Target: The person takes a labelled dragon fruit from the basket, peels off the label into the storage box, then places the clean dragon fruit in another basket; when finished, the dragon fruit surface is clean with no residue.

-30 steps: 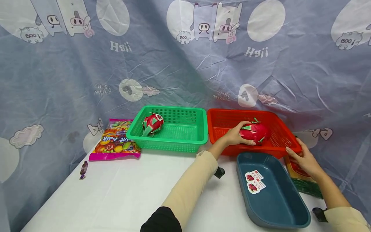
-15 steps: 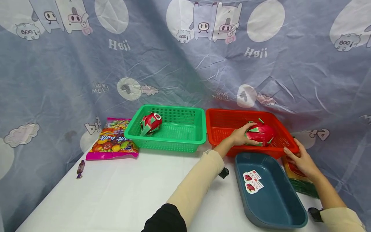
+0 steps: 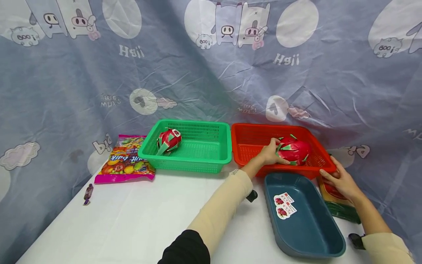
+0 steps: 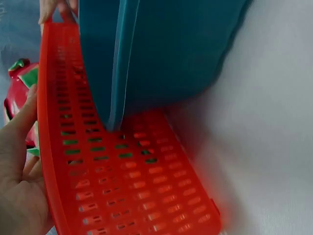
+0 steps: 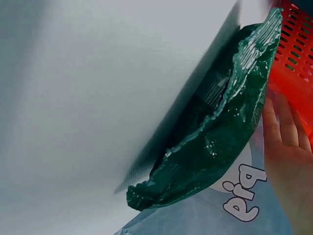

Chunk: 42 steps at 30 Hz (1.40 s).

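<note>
A dragon fruit with green-tipped scales lies inside the red basket. My left hand holds its left end between thumb and fingers; in the left wrist view the basket wall partly covers the fruit. My right hand grips the basket's front right corner, thumb over the rim. A second dragon fruit sits in the left part of the green basket. Two dragon fruit picture tags lie in the blue-grey tub, in front of the red basket.
A colourful candy bag leans beside the green basket, with a wrapped candy in front of it. Another packet with a green end lies under my right forearm. A printed cloth hangs behind the white table.
The dragon fruit in my left hand has shifted right within the red basket, then stopped. My left fingers have slid back toward its left end. My right hand stays on the basket corner.
</note>
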Each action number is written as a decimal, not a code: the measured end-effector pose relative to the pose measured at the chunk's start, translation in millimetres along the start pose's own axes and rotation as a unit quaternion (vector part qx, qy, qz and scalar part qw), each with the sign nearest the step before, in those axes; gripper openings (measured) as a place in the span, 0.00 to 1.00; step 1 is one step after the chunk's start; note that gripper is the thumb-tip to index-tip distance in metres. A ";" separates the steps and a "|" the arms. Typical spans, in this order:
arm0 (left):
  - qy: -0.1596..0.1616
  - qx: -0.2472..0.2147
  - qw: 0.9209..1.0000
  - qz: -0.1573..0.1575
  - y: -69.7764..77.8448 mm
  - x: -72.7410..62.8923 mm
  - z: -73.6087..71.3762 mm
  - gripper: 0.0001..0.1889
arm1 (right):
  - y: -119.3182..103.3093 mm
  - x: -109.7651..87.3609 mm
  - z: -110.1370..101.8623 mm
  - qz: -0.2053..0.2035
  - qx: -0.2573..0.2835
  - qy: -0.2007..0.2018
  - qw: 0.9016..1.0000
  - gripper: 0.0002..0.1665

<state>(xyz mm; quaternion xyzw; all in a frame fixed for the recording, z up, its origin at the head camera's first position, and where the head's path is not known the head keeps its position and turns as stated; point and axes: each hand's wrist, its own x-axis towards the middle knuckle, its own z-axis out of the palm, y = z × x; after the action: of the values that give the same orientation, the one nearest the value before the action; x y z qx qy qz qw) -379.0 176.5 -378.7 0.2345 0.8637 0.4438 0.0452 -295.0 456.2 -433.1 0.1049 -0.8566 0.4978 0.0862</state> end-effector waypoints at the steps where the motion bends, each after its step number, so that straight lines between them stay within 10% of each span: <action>1: -0.001 0.010 1.000 0.007 0.5 -0.2 0.4 0.41 | 0.9 0.3 -0.1 0.001 -0.003 0.003 1.000 0.46; 10: -0.064 0.086 0.994 0.032 1.0 0.2 -0.9 0.42 | -1.8 0.0 -0.9 0.007 -0.009 0.016 1.000 0.47; 17: -0.125 -0.003 0.990 0.069 -1.0 -0.7 0.4 0.38 | -2.4 -1.1 2.4 0.009 -0.010 0.014 1.000 0.47; 23: -0.146 0.014 0.985 0.093 2.5 -4.2 -0.7 0.31 | -0.6 2.2 1.0 0.010 -0.025 0.016 1.000 0.48; 28: -0.083 -0.072 0.982 0.152 -7.0 -11.9 -19.1 0.26 | -0.4 1.1 1.2 0.016 -0.049 0.008 0.999 0.47; 34: 0.005 -0.085 0.973 0.213 -32.8 -55.0 -92.9 0.26 | -7.4 -1.6 1.3 0.033 -0.074 -0.012 0.997 0.47; 39: 0.205 -0.011 0.958 0.198 -82.8 -110.4 -183.0 0.30 | -19.7 -2.5 -5.3 0.056 -0.115 -0.041 0.991 0.48; 42: 0.317 0.040 0.940 0.118 -124.8 -149.6 -234.3 0.36 | -31.2 2.1 -8.0 0.047 -0.139 -0.074 0.986 0.45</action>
<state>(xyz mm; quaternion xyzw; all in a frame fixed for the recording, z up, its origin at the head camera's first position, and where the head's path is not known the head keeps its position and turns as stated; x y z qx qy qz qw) -359.0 -126.6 -355.5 0.1839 0.8165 0.4619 -0.2933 -288.4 447.9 -402.6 0.0883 -0.9253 0.3685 0.0128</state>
